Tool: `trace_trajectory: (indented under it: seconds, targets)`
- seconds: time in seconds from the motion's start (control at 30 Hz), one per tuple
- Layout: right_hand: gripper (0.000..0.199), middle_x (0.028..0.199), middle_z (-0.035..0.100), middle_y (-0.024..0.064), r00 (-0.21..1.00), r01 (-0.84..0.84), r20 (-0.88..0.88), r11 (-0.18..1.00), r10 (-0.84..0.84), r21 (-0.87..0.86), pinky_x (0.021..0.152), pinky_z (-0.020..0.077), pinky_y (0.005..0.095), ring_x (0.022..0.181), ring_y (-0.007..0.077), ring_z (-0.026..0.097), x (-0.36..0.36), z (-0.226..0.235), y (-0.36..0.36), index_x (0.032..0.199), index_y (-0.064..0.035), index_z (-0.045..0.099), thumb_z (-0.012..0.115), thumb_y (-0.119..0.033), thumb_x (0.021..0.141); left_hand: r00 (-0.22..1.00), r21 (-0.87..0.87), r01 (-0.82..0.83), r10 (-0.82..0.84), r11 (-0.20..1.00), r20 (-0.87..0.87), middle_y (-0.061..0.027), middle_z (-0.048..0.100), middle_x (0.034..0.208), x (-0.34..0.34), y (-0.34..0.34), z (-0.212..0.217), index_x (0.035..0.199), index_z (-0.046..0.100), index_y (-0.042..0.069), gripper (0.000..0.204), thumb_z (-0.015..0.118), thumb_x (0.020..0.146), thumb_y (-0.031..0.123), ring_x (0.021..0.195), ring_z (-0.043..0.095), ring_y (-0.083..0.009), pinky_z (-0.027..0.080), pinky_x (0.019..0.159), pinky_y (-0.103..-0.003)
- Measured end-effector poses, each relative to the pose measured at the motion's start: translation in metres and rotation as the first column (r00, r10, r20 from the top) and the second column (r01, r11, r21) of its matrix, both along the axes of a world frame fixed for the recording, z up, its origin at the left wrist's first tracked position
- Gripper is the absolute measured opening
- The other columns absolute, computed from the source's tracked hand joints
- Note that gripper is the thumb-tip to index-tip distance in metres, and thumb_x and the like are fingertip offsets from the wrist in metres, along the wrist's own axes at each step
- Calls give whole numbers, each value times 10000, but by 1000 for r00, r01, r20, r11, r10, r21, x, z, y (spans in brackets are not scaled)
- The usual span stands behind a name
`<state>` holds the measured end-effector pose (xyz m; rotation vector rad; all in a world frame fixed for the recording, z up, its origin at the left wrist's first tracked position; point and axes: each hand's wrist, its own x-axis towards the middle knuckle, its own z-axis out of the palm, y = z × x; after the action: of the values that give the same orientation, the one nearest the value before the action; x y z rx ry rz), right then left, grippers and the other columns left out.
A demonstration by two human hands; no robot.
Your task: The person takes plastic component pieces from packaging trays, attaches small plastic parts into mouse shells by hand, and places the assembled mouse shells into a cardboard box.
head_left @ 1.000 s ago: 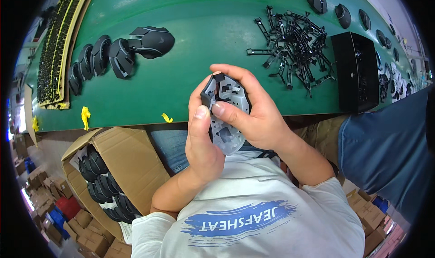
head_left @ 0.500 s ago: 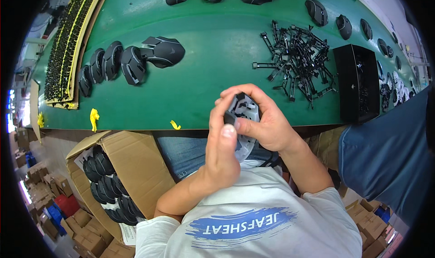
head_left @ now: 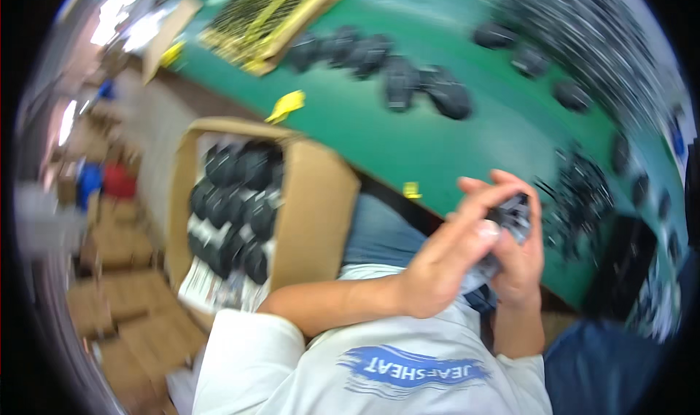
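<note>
Both hands are closed round a computer mouse shell [head_left: 515,214], dark outside with pale, see-through plastic inside, held in front of my chest near the table edge. My left hand [head_left: 441,262] wraps its left side, thumb pressed near the shell's edge. Across from it, my right hand [head_left: 521,265] grips the other side with fingers curled over the top. Fingers hide much of the shell, and motion blurs its detail. Beyond my right hand, a pile of small black plastic parts [head_left: 582,204] lies on the green table [head_left: 350,134].
An open carton [head_left: 321,211] of black mice stands to my left. Several mice [head_left: 401,83] line the table, with more at the far right. A black box [head_left: 620,269] sits near the right edge. Yellow scraps [head_left: 286,106] lie along the front, and a cardboard tray [head_left: 273,18] stands far left.
My view has swung left, so the table and carton appear further right and tilted. Both hands still hold the mouse shell, now more covered by the fingers.
</note>
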<state>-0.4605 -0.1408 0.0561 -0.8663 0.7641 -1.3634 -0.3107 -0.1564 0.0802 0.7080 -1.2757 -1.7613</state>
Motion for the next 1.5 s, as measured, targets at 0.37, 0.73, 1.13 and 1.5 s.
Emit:
trace_trajectory:
  seconds: [0.37, 0.73, 1.13, 1.5]
  targets:
    - [767, 1569, 483, 304, 748, -644, 197, 765, 633, -13, 1236, 375, 486, 1480, 370, 479, 86, -23, -12, 1620, 5, 302, 730, -146, 1001, 985, -93, -8, 24, 996, 170, -173, 366, 1619, 136, 49, 0, 1679, 226, -23, 748, 488, 1132, 415, 1541, 319, -284, 218, 1275, -415]
    - [831, 1585, 485, 276, 473, -878, -147, 479, 869, 9, 1210, 403, 437, 1445, 353, 521, 172, -42, 19, 1660, 14, 211, 710, -186, 1026, 921, 95, -320, 286, 943, 265, -164, 430, 1580, 217, 146, 1, 1668, 289, -8, 792, 547, 1102, 482, 1499, 387, -272, 287, 1244, -417]
    - [494, 1399, 656, 149, 705, -605, -183, 716, 685, 348, 1103, 493, 359, 1243, 200, 633, 68, -73, -3, 1518, 18, 521, 634, -48, 1041, 158, -319, -535, 464, 782, 872, -191, 523, 1374, 283, 154, -44, 1440, 585, 63, 620, 816, 885, 214, 1310, 545, -366, 440, 1129, -429]
    - [474, 1357, 698, 158, 824, -372, -322, 873, 467, 314, 1077, 528, 371, 1210, 237, 683, -13, -79, 48, 1476, -8, 587, 693, -120, 1027, 68, -418, -341, 466, 842, 882, -164, 572, 1359, 305, 137, -63, 1453, 555, 12, 506, 664, 993, 196, 1275, 538, -301, 408, 1113, -416]
